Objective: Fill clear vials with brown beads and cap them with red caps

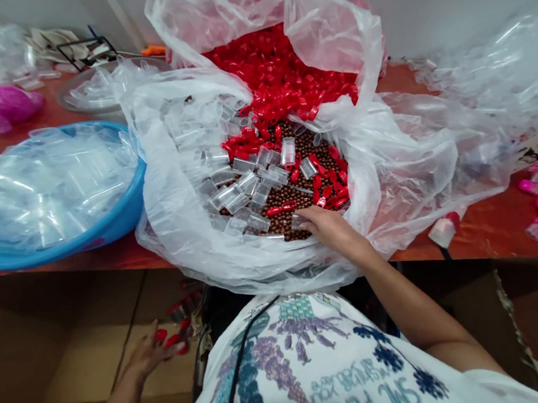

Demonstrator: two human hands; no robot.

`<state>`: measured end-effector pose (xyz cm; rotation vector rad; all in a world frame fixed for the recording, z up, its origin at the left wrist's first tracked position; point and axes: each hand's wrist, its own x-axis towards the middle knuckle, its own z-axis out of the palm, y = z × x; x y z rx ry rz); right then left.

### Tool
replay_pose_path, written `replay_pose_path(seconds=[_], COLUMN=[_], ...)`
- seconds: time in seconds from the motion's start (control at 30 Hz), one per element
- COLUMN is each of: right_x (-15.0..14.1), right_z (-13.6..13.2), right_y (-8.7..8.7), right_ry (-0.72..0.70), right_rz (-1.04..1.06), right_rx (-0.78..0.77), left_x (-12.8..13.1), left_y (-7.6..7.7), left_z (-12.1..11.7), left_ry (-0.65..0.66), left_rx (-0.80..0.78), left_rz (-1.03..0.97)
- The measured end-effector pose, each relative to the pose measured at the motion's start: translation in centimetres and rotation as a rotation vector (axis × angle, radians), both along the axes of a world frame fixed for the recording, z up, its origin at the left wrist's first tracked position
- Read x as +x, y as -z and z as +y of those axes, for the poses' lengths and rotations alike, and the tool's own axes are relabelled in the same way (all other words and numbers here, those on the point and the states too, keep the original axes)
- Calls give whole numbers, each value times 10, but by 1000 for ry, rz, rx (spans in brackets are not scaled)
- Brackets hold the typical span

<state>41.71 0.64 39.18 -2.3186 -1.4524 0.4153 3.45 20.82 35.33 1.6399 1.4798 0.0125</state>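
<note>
Now we're at the center of the frame, our right hand (327,225) in a crumpled, translucent white plastic bag (258,267). Its fingers bend close together at a small clear plastic piece (297,222) among round brown beads (281,197); whether they grip it, we can't tell. Lower left, our left hand (145,355) has its fingers partly spread at glossy red plastic pieces (173,340), any hold unclear. Picking from the mix seems the step; next calls for a sure pinch.
</note>
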Motion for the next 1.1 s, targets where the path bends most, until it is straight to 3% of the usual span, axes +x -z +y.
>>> replay_pose_path(seconds=[0.07, 0.13, 0.23, 0.3, 0.37, 0.4, 0.47, 0.57, 0.67, 0.77, 0.9, 1.0, 1.1], right_x=[0, -1, -3, -4, -5, -5, -3, 2, 6, 5, 0, 0, 2], right_z=[-1, -1, 1, 3, 5, 6, 9, 14, 22, 30, 40, 46, 46], right_y=[2, 3, 4, 2, -2, -6, -13, -20, -19, -11, 4, 15, 21], right_ry=[-28, -64, -137, -182, -204, -203, -177, -117, -163, -282, -342, -344, -259], right_rz=[-119, -209, -275, -301, -328, -342, -374, -407, -416, -385, -308, -149, 38], right_rx=[-68, -127, -147, -159, -182, -191, -201, -242, -256, -186, -67, 19, 149], left_x=[10, 24, 55, 85, 123, 144, 190, 248, 277, 279, 271, 265, 260], left_y=[-6, -26, -81, -119, -144, -148, -140, -99, -59, -43, -44, -45, -41], left_z=[8, 19, 24, 16, 1, -7, -23, -37, -39, -37, -33, -29, -24], left_ry=[43, 152, 452, 606, 753, 790, 758, 668, 562, 474, 514, 544, 433], left_rx=[-38, -160, -288, -269, -218, -158, -60, -5, 77, 148, 229, 289, 250], left_rz=[33, 21, -66, -186, -327, -399, -538, -622, -548, -484, -425, -444, -533])
